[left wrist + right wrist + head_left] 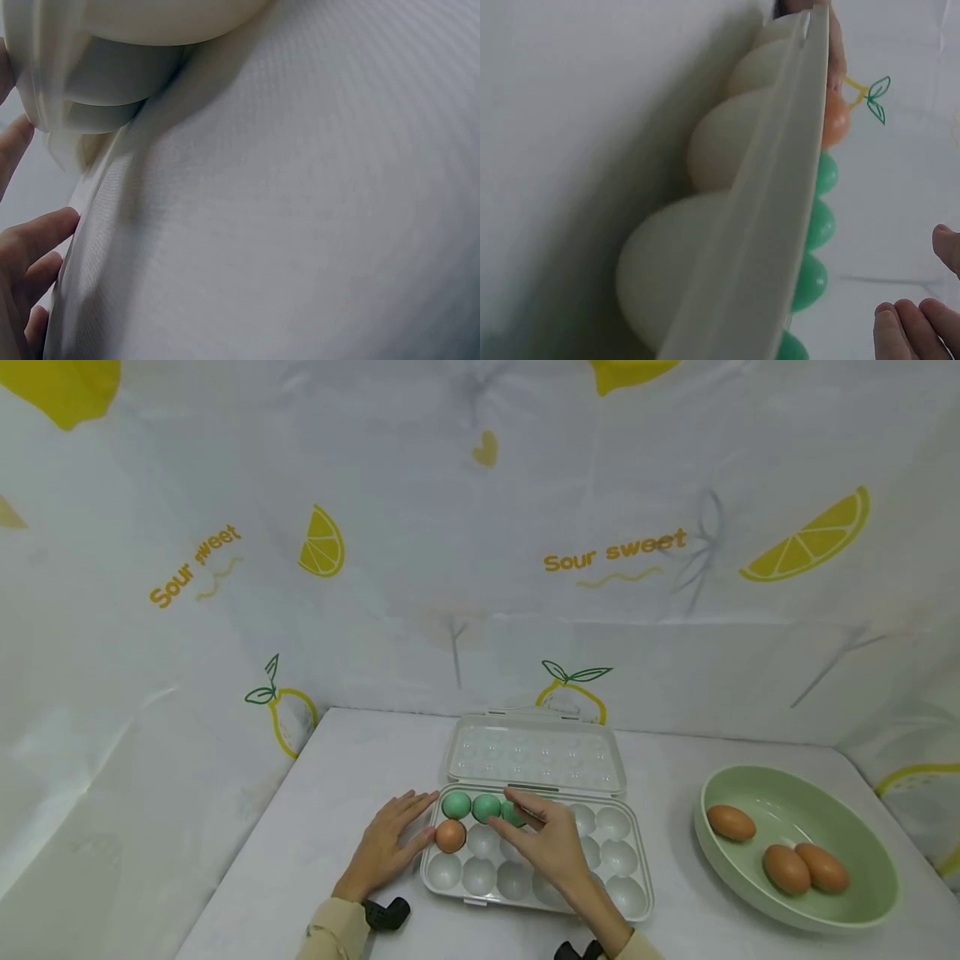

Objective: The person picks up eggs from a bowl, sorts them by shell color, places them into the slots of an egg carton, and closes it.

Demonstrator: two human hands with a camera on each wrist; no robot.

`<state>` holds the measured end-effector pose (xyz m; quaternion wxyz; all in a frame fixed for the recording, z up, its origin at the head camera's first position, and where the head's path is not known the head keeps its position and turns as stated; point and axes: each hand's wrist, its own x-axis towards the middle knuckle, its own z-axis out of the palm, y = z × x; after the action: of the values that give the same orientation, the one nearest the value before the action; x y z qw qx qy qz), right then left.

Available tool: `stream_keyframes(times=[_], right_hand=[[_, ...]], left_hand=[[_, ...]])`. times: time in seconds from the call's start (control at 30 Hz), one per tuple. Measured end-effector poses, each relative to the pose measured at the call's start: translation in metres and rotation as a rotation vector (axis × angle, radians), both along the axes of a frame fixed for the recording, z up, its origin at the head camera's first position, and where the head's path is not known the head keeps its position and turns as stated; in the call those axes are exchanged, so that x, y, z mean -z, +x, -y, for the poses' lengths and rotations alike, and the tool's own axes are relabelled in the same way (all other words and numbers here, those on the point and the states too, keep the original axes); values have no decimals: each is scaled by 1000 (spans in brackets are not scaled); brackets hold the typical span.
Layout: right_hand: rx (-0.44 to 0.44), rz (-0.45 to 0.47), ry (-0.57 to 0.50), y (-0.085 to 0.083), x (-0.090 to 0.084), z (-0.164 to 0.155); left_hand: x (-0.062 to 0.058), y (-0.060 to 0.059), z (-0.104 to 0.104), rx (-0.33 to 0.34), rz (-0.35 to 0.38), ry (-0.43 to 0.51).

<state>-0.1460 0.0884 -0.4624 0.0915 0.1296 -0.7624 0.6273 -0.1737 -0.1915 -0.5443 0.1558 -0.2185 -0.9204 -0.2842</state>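
We rest our left hand flat, fingers straight and slightly spread, against the egg tray at its 9 o'clock edge, beside the brown egg. Our right hand hovers over the tray, fingertips pinching the third green egg at 12 o'clock.

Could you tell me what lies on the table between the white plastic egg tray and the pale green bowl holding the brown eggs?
Nothing: in the head view, only bare white tabletop separates the tray from the bowl.
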Motion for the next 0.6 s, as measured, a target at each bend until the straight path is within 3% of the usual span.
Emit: stream_keyframes(times=[0.43, 0.6], right_hand=[[214, -118, 92, -7, -20, -86], [319, -106, 140, -4, -22, -121]], left_hand=[[1, 0, 1, -8, 0, 1], [3, -1, 0, -7, -20, 2]])
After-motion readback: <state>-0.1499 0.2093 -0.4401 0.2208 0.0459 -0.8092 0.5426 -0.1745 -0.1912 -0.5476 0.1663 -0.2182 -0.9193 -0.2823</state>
